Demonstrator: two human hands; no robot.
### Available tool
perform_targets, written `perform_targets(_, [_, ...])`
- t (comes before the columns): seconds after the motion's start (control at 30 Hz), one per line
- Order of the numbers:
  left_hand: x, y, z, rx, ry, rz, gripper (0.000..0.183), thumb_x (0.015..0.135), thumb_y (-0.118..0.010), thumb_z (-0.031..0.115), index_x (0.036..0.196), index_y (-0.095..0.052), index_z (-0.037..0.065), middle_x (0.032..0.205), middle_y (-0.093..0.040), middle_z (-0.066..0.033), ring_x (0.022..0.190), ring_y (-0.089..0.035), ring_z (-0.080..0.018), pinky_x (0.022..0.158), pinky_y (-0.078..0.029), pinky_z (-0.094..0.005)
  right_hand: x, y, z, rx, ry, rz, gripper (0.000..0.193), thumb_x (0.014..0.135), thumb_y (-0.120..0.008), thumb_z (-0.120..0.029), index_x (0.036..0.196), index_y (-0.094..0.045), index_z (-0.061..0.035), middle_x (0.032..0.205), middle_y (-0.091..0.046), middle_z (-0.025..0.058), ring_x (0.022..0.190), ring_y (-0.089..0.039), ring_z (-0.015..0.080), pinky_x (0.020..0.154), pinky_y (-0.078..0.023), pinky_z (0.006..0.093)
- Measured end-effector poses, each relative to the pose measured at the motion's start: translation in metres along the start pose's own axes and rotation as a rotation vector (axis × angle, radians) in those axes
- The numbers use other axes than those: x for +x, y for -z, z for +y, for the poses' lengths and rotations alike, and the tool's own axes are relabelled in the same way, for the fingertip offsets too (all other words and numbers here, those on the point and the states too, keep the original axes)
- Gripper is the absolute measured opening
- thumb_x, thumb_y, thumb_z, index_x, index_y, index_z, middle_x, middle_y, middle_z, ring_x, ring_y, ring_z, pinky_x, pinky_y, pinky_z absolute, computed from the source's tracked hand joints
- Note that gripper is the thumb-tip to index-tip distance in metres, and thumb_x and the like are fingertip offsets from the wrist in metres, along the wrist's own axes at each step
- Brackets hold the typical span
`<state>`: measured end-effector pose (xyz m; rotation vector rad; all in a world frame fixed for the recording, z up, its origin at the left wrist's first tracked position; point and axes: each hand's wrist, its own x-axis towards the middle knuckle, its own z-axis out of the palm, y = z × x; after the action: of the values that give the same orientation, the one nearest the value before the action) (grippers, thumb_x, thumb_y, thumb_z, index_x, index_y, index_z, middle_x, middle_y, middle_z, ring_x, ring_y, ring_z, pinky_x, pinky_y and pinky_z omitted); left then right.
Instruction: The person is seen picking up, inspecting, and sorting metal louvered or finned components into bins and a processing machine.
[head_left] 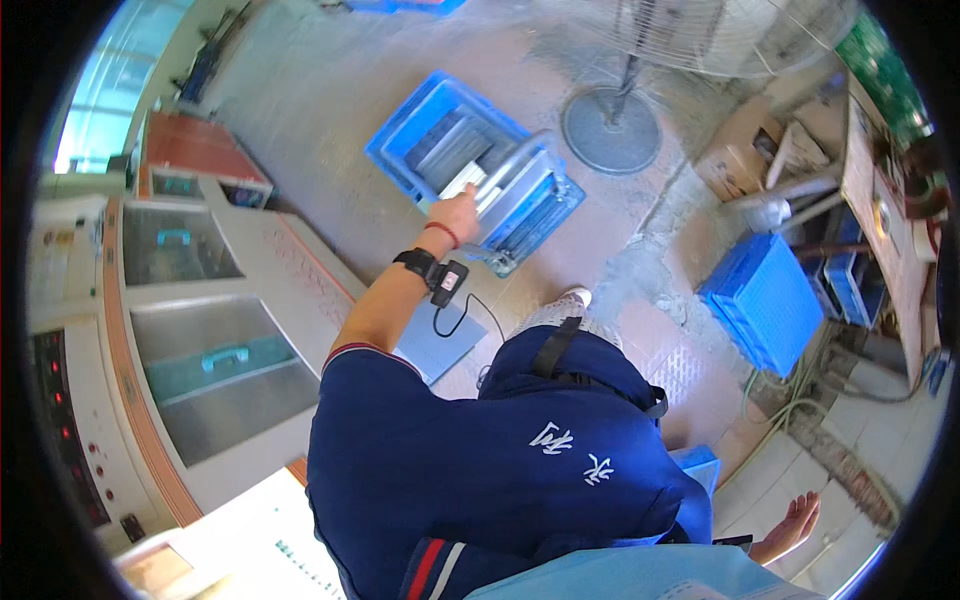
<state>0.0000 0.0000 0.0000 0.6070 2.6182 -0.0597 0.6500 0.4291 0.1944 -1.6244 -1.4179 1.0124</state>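
Note:
My left hand (457, 215), with a red bracelet and a black strapped device at the wrist, reaches over a blue plastic crate (392, 168) on the floor. Its fingers are bent at a white block-like piece (463, 182); what exactly they grip is partly hidden. Grey flat pieces (450, 148) lie stacked in the crate. A clear, shiny plastic cover or bag (520, 165) lies across the crate's right part, above a bluish bin section (540, 220). Far from the crate, at the lower right, my right hand (793, 528) hangs with fingers stretched out and nothing in it.
A fan's round base (612, 130) stands beyond the crate. On the right are an upturned blue crate (765, 300), cardboard boxes (738, 150), a wooden-topped bench (868, 190) and a loose hose (790, 405). A long cabinet with metal panels (215, 350) lines the left.

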Motion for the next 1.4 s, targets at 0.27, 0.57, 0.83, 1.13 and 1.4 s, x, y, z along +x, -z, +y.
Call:
perform_targets(0.27, [-0.05,-0.022,0.046,-0.186,-0.196,0.013,0.037,0.078,-0.057,0.019,0.104,-0.038,0.001,0.086,-0.06,-0.0213,0.076,-0.06,-0.0386,0.065,-0.047,-0.0467,0.056,-0.157,-0.042,0.023,0.184,-0.489,0.023,0.088,-0.056,-0.02,0.103,-0.059,-0.0035,0.09,-0.059,0.0011,0.076,-0.053,0.0075,0.068,-0.043,0.0202])
perform_targets(0.57, [-0.098,-0.045,0.118,-0.181,-0.096,0.137,0.048,0.072,-0.054,0.007,0.116,-0.036,0.005,0.089,-0.06,-0.0212,0.078,-0.06,-0.037,0.065,-0.048,-0.0441,0.077,-0.234,-0.021,-0.092,0.26,-1.023,0.019,0.087,-0.055,-0.016,0.095,-0.059,0.0001,0.084,-0.06,0.0043,0.069,-0.054,0.0093,0.062,-0.044,0.0214])
perform_targets(0.83, [-0.137,-0.059,0.178,-0.292,-0.079,0.12,0.061,0.071,-0.052,0.004,0.129,-0.035,0.006,0.087,-0.061,-0.02,0.082,-0.06,-0.0351,0.07,-0.048,-0.0415,-0.022,-0.299,0.012,-0.145,0.078,-1.641,0.025,0.087,-0.056,-0.018,0.102,-0.057,0.0013,0.089,-0.061,0.0076,0.073,-0.056,0.0112,0.065,-0.046,0.0238])
perform_targets(1.13, [-0.176,-0.105,0.211,-0.695,-0.23,0.366,0.059,0.069,-0.066,0.012,0.122,-0.04,0.005,0.093,-0.061,-0.0203,0.087,-0.059,-0.0358,0.073,-0.047,-0.0415,-0.17,-0.382,0.056,-0.116,-0.341,-1.7,0.04,0.088,-0.053,-0.036,0.108,-0.052,-0.0019,0.101,-0.057,0.0087,0.088,-0.056,0.0179,0.077,-0.043,0.0297])
perform_targets(1.4, [-0.256,-0.207,0.148,-1.226,-0.122,0.386,0.061,0.069,-0.071,0.019,0.121,-0.044,0.002,0.112,-0.055,-0.0168,0.1,-0.056,-0.0268,0.082,-0.047,-0.0336,-0.188,-0.387,0.093,0.265,-0.629,-1.375,0.025,0.086,-0.057,-0.023,0.097,-0.05,-0.0015,0.086,-0.055,0.0098,0.083,-0.055,0.0237,0.08,-0.045,0.0388])
